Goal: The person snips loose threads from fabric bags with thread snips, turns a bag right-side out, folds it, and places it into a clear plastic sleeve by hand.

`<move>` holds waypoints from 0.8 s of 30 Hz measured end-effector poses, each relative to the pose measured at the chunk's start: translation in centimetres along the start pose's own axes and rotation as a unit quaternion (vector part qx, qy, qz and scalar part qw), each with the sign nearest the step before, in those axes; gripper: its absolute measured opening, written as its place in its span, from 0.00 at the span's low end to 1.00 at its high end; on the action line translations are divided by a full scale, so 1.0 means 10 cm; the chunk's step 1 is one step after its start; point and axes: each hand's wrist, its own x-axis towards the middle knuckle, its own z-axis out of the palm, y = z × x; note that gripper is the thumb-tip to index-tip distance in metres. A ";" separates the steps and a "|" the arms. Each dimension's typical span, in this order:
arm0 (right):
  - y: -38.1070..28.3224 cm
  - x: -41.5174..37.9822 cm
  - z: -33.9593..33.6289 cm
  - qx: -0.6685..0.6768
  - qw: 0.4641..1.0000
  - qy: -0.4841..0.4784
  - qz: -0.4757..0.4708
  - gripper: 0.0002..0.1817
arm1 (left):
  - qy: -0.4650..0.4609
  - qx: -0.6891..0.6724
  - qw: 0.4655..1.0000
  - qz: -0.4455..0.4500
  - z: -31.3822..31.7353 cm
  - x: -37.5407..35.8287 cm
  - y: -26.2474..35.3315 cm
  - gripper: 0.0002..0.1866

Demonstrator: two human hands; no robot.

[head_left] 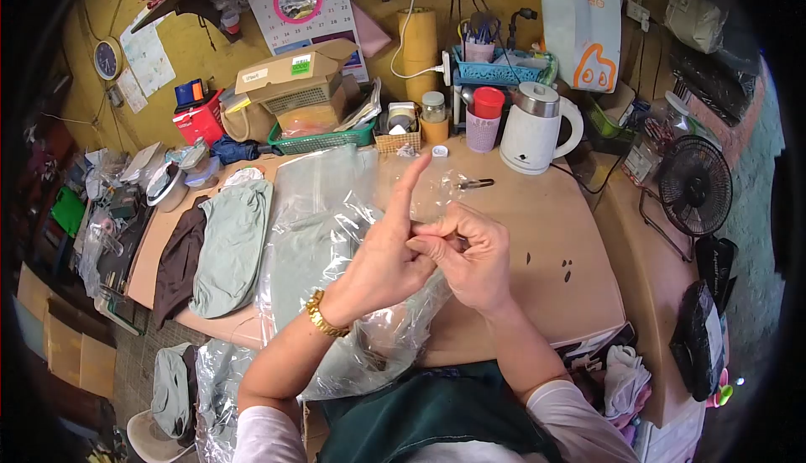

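Note:
My left hand [389, 249], with a gold watch [326, 314] at its wrist, is raised above the table. One of its fingers stretches straight up; the others are partly hidden at the right hand. Touching it, my right hand [467, 253] has thumb and fingers pinched together. A small dark spot shows at the pinch, too little to name. Below both hands lies clear plastic wrapping [403, 329] around pale green cloth [312, 257]. To the left are a folded pale green cloth piece [232, 249] and a dark brown one [180, 261].
Several small dark pieces [567, 277] lie on the tabletop [537, 320] at right. A black clip-like item [477, 183] rests farther back. Along the rear stand a white kettle [537, 131], a pink cup [483, 131] and a green basket [323, 141]. A black fan [693, 184] stands right.

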 end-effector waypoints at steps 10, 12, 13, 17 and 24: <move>0.33 0.02 -0.36 -0.060 0.992 0.109 0.016 0.08 | 0.059 0.394 0.915 0.064 0.04 -0.40 0.21 0.26; 0.41 0.01 -0.38 -0.108 0.989 0.099 0.014 0.08 | 0.025 0.379 0.923 0.063 0.00 -0.42 0.18 0.19; 0.43 0.00 -0.37 -0.106 0.989 0.098 0.015 0.08 | -0.012 0.362 0.930 0.063 -0.01 -0.43 0.16 0.13; 0.40 -0.02 -0.25 -0.188 0.975 0.111 -0.034 0.04 | -0.004 0.333 0.942 0.034 0.07 -0.43 0.04 0.10; 0.18 -0.06 -0.04 -0.355 0.908 0.009 -0.224 0.05 | -0.031 0.393 0.915 0.087 0.07 -0.42 0.12 0.06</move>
